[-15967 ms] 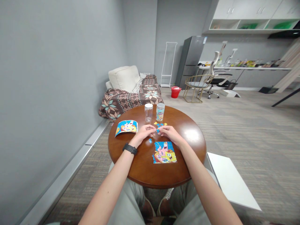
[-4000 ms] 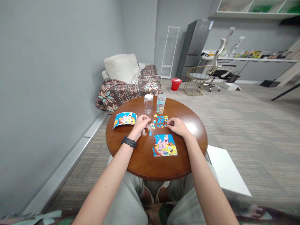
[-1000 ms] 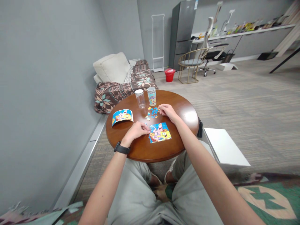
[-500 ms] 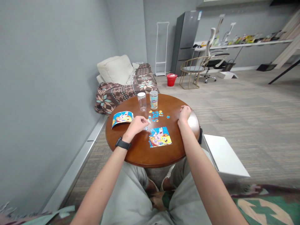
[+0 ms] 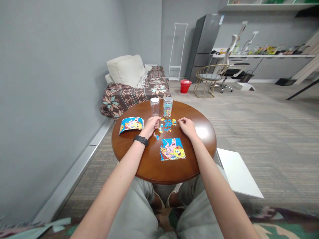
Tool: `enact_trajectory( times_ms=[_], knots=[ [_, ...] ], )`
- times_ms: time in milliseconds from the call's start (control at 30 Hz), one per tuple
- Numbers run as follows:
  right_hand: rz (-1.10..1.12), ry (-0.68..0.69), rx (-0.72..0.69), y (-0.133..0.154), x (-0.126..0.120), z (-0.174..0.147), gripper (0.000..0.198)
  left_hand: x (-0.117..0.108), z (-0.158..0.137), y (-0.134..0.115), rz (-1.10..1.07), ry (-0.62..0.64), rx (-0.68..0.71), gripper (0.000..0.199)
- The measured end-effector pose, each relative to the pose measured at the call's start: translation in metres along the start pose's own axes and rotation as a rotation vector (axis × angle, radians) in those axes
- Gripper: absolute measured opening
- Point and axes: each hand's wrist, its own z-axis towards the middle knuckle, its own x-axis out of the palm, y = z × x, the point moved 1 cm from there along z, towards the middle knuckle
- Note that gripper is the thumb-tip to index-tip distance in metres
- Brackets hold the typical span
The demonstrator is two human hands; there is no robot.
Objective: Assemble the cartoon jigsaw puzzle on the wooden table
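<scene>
Centrally, loose pieces (image 5: 167, 124) lie between left hand (image 5: 151, 125) and right hand (image 5: 188, 127); whether either pinches anything cannot be told. Just below frame centre: joined puzzle (image 5: 173, 149).

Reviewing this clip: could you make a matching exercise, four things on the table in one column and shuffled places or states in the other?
1. joined puzzle section
2. picture sheet
3. clear jar
4. cluster of loose pieces

A. between left hand and right hand
B. white-lidded, beside the printed jar
C. flat, closest to the table's near edge
D. arched, farthest left

Pairs: 1-C, 2-D, 3-B, 4-A
</scene>
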Motion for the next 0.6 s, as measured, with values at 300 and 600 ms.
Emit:
enact_trajectory(
  times_ms=[300, 600],
  knots=[
    [-0.196, 0.063, -0.193, -0.001, 0.011, -0.003, 0.013, 0.0, -0.004, 0.001, -0.113, -0.167, 0.02, 0.018],
    [-0.318, 0.139, -0.303, 0.004, 0.019, -0.003, 0.02, -0.014, 0.0, -0.005, -0.286, -0.252, -0.049, 0.019]
  ],
)
